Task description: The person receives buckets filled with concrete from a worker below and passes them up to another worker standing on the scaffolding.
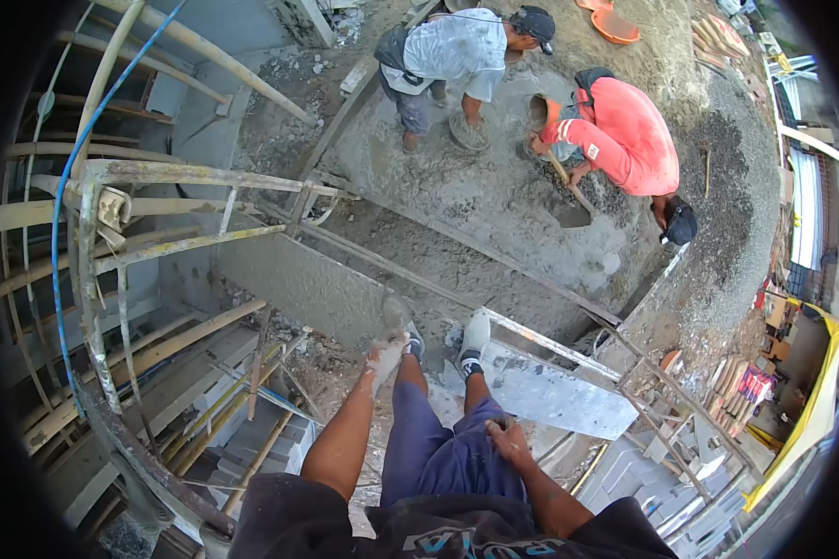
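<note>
A long, flat grey board [298,287], damp-looking and cement-coated, slants left of the dirty white shoe [475,337]. The cement-smeared left hand [387,357] is near its right end, the bent-fingered right hand [508,440] on navy shorts [419,452]; I cannot tell either's grip. Far right, a coral-shirted worker [634,130] crouches.

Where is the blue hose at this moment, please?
In the head view, the blue hose curves down the left side, crossing a slanted pole, then passing left of the paint-spotted upright.
</note>
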`<state>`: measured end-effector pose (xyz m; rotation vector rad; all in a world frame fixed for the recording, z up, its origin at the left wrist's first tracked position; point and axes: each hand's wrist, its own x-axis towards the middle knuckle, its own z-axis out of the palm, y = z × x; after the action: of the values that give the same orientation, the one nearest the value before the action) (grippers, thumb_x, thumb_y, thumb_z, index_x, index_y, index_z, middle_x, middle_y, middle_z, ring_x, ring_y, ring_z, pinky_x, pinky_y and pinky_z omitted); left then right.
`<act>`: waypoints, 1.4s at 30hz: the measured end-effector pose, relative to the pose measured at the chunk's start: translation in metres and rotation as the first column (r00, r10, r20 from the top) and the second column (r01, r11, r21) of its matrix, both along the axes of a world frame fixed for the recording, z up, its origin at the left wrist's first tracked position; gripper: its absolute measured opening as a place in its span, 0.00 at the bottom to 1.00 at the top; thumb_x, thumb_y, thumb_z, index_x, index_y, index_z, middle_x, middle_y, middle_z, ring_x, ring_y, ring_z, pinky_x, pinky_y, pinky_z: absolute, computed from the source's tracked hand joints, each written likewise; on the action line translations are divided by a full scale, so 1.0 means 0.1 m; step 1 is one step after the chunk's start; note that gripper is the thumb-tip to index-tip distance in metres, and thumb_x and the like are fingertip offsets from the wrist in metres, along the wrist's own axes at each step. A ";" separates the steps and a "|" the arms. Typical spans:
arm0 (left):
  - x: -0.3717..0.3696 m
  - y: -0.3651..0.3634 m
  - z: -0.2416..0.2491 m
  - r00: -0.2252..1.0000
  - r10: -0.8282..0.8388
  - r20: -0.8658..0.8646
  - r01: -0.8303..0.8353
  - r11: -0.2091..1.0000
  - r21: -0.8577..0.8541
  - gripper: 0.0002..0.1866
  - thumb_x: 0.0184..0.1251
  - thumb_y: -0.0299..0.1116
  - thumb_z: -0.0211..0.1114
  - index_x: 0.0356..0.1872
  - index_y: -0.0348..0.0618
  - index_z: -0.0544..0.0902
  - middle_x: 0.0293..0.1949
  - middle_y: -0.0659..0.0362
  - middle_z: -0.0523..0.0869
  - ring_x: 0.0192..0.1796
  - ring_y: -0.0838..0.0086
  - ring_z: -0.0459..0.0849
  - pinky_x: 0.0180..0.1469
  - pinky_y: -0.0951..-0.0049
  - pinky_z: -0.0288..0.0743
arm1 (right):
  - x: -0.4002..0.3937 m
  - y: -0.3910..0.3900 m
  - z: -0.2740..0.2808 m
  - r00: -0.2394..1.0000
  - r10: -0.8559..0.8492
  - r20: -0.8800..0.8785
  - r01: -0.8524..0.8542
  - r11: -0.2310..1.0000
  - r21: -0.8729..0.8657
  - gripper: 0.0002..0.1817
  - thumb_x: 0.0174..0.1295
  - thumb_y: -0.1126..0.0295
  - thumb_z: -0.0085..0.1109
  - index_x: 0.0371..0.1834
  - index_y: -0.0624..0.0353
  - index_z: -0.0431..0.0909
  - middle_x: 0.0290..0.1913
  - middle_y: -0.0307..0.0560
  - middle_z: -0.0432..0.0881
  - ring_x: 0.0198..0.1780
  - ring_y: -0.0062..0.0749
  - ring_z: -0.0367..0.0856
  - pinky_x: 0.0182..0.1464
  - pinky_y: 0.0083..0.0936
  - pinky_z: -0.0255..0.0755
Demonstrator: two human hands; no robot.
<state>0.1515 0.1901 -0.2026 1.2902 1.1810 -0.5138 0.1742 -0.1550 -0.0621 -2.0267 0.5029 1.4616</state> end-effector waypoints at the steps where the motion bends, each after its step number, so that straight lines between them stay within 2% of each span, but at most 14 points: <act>1: 0.20 0.04 -0.23 0.998 -0.063 -0.018 0.063 0.997 0.036 0.12 0.66 0.43 0.62 0.42 0.48 0.82 0.32 0.66 0.84 0.31 0.82 0.80 0.29 0.80 0.70 | -0.11 0.00 -0.12 0.996 0.090 0.008 -0.090 0.995 -0.050 0.21 0.59 0.56 0.58 0.41 0.66 0.79 0.30 0.44 0.83 0.30 0.27 0.79 0.35 0.26 0.73; 3: 0.46 0.13 -0.73 0.995 -0.064 0.074 0.058 0.995 0.077 0.11 0.66 0.42 0.62 0.39 0.48 0.83 0.28 0.66 0.82 0.28 0.83 0.78 0.27 0.79 0.69 | -0.27 0.07 -0.26 0.989 0.150 -0.003 -0.150 0.984 -0.091 0.20 0.59 0.55 0.57 0.41 0.64 0.79 0.30 0.44 0.83 0.31 0.28 0.79 0.37 0.28 0.73; 6: 0.71 0.21 -1.65 0.987 0.012 0.160 -0.040 0.984 0.173 0.15 0.55 0.42 0.71 0.36 0.41 0.83 0.32 0.57 0.85 0.35 0.71 0.81 0.38 0.70 0.75 | -0.32 0.29 -0.12 0.997 0.078 -0.022 -0.080 0.994 -0.077 0.19 0.59 0.55 0.57 0.39 0.64 0.79 0.30 0.46 0.83 0.33 0.29 0.80 0.40 0.29 0.73; 8: 0.83 0.33 -2.13 0.984 -0.090 0.153 0.053 0.971 0.233 0.16 0.56 0.42 0.70 0.36 0.40 0.83 0.33 0.55 0.85 0.36 0.68 0.82 0.40 0.69 0.75 | -0.38 0.33 -0.10 0.998 0.038 -0.042 -0.042 0.995 -0.088 0.19 0.60 0.56 0.57 0.38 0.64 0.79 0.29 0.48 0.83 0.34 0.29 0.80 0.42 0.29 0.73; 14: 1.19 0.47 -2.34 0.972 -0.214 0.097 0.180 0.944 0.277 0.18 0.56 0.44 0.69 0.37 0.39 0.83 0.34 0.53 0.86 0.39 0.65 0.84 0.42 0.68 0.75 | -0.44 0.39 -0.21 0.999 -0.039 -0.033 0.034 0.991 -0.127 0.15 0.60 0.60 0.58 0.38 0.64 0.79 0.29 0.48 0.83 0.33 0.28 0.80 0.40 0.28 0.73; 18: 1.31 0.30 -2.57 0.962 -0.180 0.203 0.126 0.959 0.256 0.19 0.57 0.43 0.71 0.42 0.40 0.81 0.31 0.63 0.82 0.34 0.80 0.77 0.38 0.78 0.72 | -0.55 0.31 -0.28 0.998 -0.055 0.008 0.055 0.991 -0.124 0.14 0.59 0.62 0.59 0.36 0.64 0.79 0.29 0.50 0.83 0.33 0.31 0.81 0.39 0.28 0.74; 20: 1.69 0.18 -2.25 0.958 -0.129 0.257 0.077 0.976 0.205 0.21 0.56 0.43 0.72 0.44 0.39 0.80 0.33 0.62 0.83 0.37 0.79 0.78 0.41 0.78 0.72 | -0.55 0.31 -0.28 0.997 -0.064 0.036 0.068 0.991 -0.117 0.14 0.58 0.61 0.60 0.36 0.63 0.80 0.30 0.52 0.84 0.33 0.37 0.84 0.39 0.31 0.75; 22: 2.00 0.06 -2.39 0.917 0.067 0.394 -0.084 0.996 0.026 0.24 0.55 0.41 0.73 0.49 0.38 0.78 0.39 0.59 0.83 0.41 0.77 0.78 0.44 0.76 0.74 | -0.59 0.27 -0.29 0.997 -0.066 0.037 0.070 0.990 -0.121 0.14 0.58 0.61 0.60 0.36 0.64 0.80 0.30 0.53 0.84 0.33 0.37 0.84 0.39 0.31 0.75; 26: 3.01 -0.05 -2.23 0.913 0.000 0.408 -0.096 0.972 0.216 0.25 0.58 0.35 0.69 0.55 0.36 0.74 0.47 0.55 0.80 0.48 0.75 0.77 0.50 0.77 0.71 | -0.51 0.31 -0.28 0.994 -0.098 0.037 0.102 0.985 -0.138 0.14 0.58 0.62 0.60 0.36 0.64 0.80 0.30 0.53 0.84 0.34 0.37 0.84 0.40 0.30 0.75; 28: 3.40 -0.05 -2.19 0.794 0.020 0.607 -0.198 0.953 0.228 0.22 0.61 0.33 0.65 0.55 0.36 0.74 0.48 0.55 0.80 0.50 0.75 0.77 0.52 0.77 0.70 | -0.53 0.28 -0.30 0.994 -0.090 0.055 0.097 0.985 -0.139 0.14 0.58 0.62 0.60 0.36 0.64 0.80 0.30 0.53 0.84 0.34 0.37 0.84 0.40 0.30 0.75; 31: 3.69 -0.12 -1.51 0.490 0.484 0.725 -0.404 0.863 -0.303 0.28 0.53 0.48 0.73 0.47 0.38 0.75 0.39 0.59 0.80 0.38 0.72 0.79 0.44 0.70 0.73 | -0.59 0.23 -0.30 0.994 -0.080 0.075 0.089 0.987 -0.136 0.14 0.58 0.62 0.60 0.35 0.64 0.80 0.30 0.53 0.84 0.34 0.37 0.84 0.40 0.30 0.75; 32: 3.64 -0.14 -1.41 0.531 0.538 0.655 -0.471 0.830 -0.300 0.22 0.53 0.48 0.72 0.37 0.42 0.76 0.32 0.64 0.76 0.30 0.79 0.72 0.35 0.73 0.68 | -0.60 0.22 -0.31 0.993 -0.076 0.086 0.087 0.988 -0.128 0.14 0.58 0.62 0.60 0.35 0.64 0.80 0.30 0.53 0.84 0.34 0.38 0.84 0.40 0.31 0.75; 35: 2.95 -0.32 -1.50 0.658 0.650 0.379 -0.666 0.738 -0.110 0.18 0.54 0.48 0.70 0.30 0.45 0.76 0.29 0.67 0.72 0.32 0.82 0.67 0.34 0.76 0.62 | -0.68 0.18 -0.33 0.987 -0.061 0.148 0.076 0.992 -0.100 0.13 0.58 0.64 0.59 0.32 0.65 0.79 0.27 0.50 0.83 0.31 0.31 0.81 0.38 0.28 0.73; 42: 1.47 -0.29 -0.71 0.630 0.682 0.371 -0.656 0.723 -0.215 0.07 0.56 0.37 0.68 0.32 0.49 0.80 0.27 0.72 0.74 0.30 0.85 0.69 0.35 0.79 0.63 | -0.65 0.24 -0.33 0.986 -0.006 0.168 0.023 0.995 -0.098 0.14 0.58 0.63 0.59 0.32 0.66 0.79 0.28 0.51 0.83 0.31 0.34 0.82 0.38 0.30 0.74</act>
<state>0.2985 0.1606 -0.2731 0.7504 1.1509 0.2888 0.1095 -0.1310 -0.0954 -2.1961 0.5275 1.2657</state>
